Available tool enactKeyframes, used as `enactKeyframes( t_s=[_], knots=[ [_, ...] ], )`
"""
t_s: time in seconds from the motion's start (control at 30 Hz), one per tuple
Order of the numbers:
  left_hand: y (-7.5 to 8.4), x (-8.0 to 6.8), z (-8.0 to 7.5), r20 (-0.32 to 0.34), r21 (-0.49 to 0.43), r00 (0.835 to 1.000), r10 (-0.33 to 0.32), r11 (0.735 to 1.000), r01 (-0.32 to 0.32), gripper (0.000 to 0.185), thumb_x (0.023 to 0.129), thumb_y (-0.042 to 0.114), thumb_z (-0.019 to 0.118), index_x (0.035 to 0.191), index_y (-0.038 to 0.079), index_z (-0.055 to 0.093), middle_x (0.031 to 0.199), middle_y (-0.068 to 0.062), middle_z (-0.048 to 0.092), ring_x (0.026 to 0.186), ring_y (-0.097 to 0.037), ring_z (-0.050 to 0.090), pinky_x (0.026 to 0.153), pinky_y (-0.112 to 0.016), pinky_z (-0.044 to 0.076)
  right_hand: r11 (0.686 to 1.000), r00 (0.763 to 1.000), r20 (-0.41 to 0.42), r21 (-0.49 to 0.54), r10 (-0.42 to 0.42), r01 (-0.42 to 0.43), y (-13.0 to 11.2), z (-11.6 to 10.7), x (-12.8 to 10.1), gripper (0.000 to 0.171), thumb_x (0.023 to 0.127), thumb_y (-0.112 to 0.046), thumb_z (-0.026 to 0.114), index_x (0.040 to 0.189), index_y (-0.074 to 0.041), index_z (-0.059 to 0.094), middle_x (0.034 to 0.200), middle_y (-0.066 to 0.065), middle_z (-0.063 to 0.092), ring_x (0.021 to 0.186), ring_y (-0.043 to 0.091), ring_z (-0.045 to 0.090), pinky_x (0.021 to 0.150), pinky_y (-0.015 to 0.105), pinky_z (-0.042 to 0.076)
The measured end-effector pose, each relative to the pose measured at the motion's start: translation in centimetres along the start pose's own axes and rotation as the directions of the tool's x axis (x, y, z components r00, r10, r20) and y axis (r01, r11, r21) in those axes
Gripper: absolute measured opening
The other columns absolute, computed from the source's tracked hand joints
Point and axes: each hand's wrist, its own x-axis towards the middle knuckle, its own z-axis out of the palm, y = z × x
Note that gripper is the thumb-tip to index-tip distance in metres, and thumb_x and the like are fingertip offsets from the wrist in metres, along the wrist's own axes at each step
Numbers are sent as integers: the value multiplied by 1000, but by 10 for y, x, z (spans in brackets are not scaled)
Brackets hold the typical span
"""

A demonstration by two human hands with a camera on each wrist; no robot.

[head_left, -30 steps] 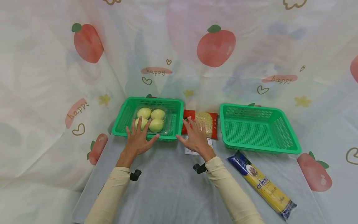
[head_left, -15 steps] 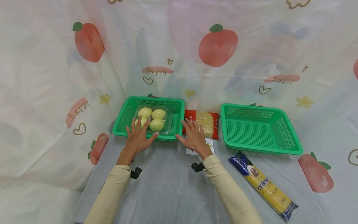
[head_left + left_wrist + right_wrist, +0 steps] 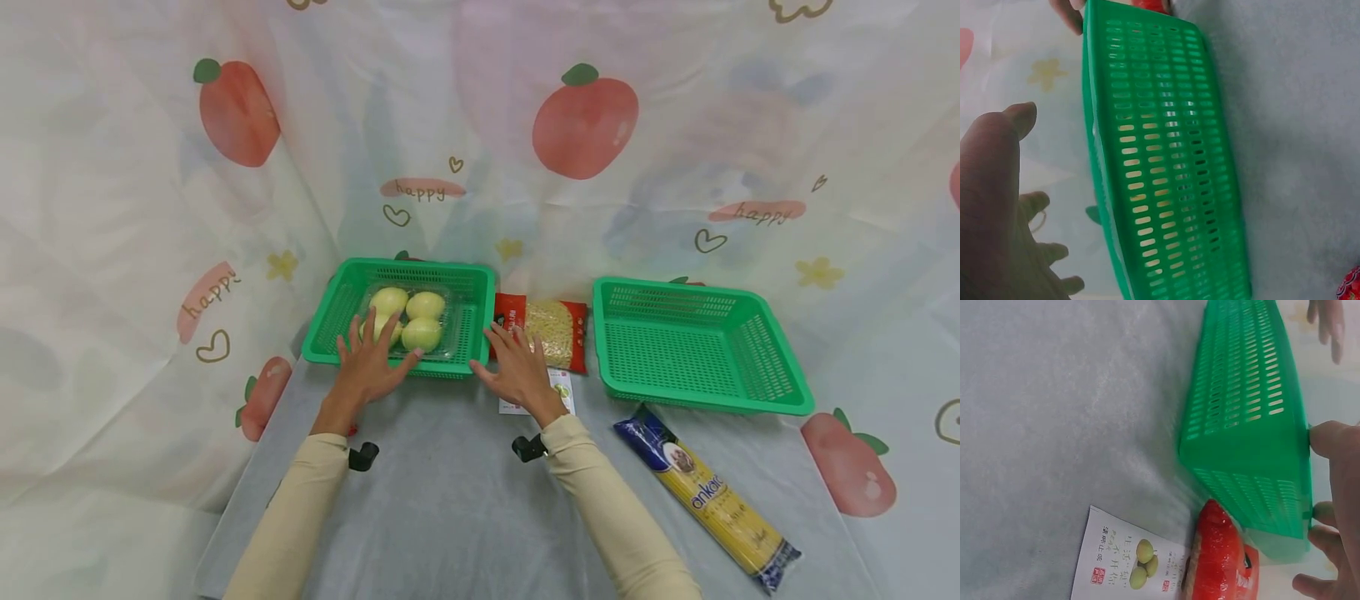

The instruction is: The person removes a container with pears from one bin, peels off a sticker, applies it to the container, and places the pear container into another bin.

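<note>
My left hand (image 3: 367, 362) hovers open with fingers spread over the front rim of the left green basket (image 3: 327, 310). That basket holds a clear box of yellow-green fruits (image 3: 408, 321). In the left wrist view the palm (image 3: 991, 206) is beside the basket's slotted wall (image 3: 1166, 162), not touching it. My right hand (image 3: 517, 367) is open too, fingers spread above a red packet of small pasta (image 3: 558, 333) and a printed card (image 3: 561, 390). The right wrist view shows the thumb (image 3: 1335, 440) close to the basket's corner (image 3: 1247, 431), with the red packet (image 3: 1219, 562) and card (image 3: 1129, 562) below.
An empty green basket (image 3: 697, 346) stands at the right. In front of it lies a blue and yellow spaghetti packet (image 3: 708, 492). A grey cloth (image 3: 450, 500) covers the table, and a fruit-print curtain hangs behind and at both sides.
Both hands have drifted very slightly left and stay open. Nothing has been picked up or moved.
</note>
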Motion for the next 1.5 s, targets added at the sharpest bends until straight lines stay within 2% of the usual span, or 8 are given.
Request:
enactKeyframes(
  t_s=[0.27, 0.43, 0.5, 0.83, 1.07, 1.2, 1.33, 1.5],
  knots=[
    [-6, 19, -1, 18, -66, 1000, -25, 997, 26, 89, 103, 70, 49, 172, 24, 17, 177, -23, 1, 159, -58, 0, 116, -85, 5, 1000, 999, 35, 9, 13, -13, -2, -1, -1, 79, 103, -63, 55, 167, -20, 37, 174, 4, 30, 159, 43, 27, 126, 70, 12],
    [-12, 30, -8, 22, -95, 999, -47, 994, 49, 90, 103, 67, 49, 172, 21, 14, 176, -26, -1, 157, -61, 2, 113, -87, 9, 1000, 999, 46, -6, 3, -2, -3, -1, -1, 79, 104, -64, 52, 168, -20, 35, 175, 4, 29, 157, 43, 29, 126, 70, 13],
    [-14, 35, -10, 35, -133, 998, -52, 989, 56, 91, 103, 67, 49, 172, 20, 14, 176, -27, -1, 157, -61, 1, 113, -87, 8, 1000, 999, 40, -11, 5, -4, -2, -1, -1, 79, 104, -65, 51, 168, -21, 35, 174, 5, 30, 157, 42, 30, 126, 70, 13],
    [-34, 59, -10, 99, -211, 987, -125, 967, 144, 95, 103, 71, 42, 173, 18, 7, 174, -29, 5, 157, -60, 1, 113, -86, 9, 1000, 999, 45, 2, 2, -2, 1, 5, 2, 79, 104, -65, 50, 168, -22, 33, 175, 1, 27, 156, 37, 33, 124, 72, 15],
    [-42, 67, -10, 128, -242, 982, -140, 956, 168, 102, 99, 81, 35, 173, 18, 3, 173, -31, 2, 156, -62, 1, 114, -85, 12, 1000, 999, 39, 29, 2, -3, 3, 5, 1, 79, 104, -64, 52, 168, -21, 34, 175, 3, 28, 158, 42, 28, 124, 73, 17],
    [-42, 68, -13, 130, -277, 982, -139, 946, 170, 100, 101, 78, 36, 173, 16, 4, 173, -33, 4, 155, -62, 3, 117, -81, 13, 999, 999, 47, 47, 4, -6, 4, 4, 0, 80, 104, -65, 54, 168, -21, 34, 175, 2, 28, 158, 41, 27, 124, 72, 15],
    [-43, 70, -14, 139, -303, 981, -139, 937, 175, 94, 105, 70, 38, 172, 13, 3, 173, -32, 5, 157, -59, 3, 120, -78, 10, 999, 998, 58, 47, 11, -14, 3, 1, 0, 79, 104, -64, 55, 167, -21, 35, 175, 1, 28, 159, 40, 27, 125, 71, 16],
    [-50, 78, -13, 171, -318, 973, -158, 925, 206, 96, 105, 71, 36, 172, 10, 2, 174, -32, 2, 159, -56, 0, 121, -78, 2, 999, 998, 69, 41, 13, -16, -1, -1, 0, 79, 104, -63, 56, 167, -21, 35, 175, 2, 28, 159, 40, 28, 124, 71, 18]
  ],
)
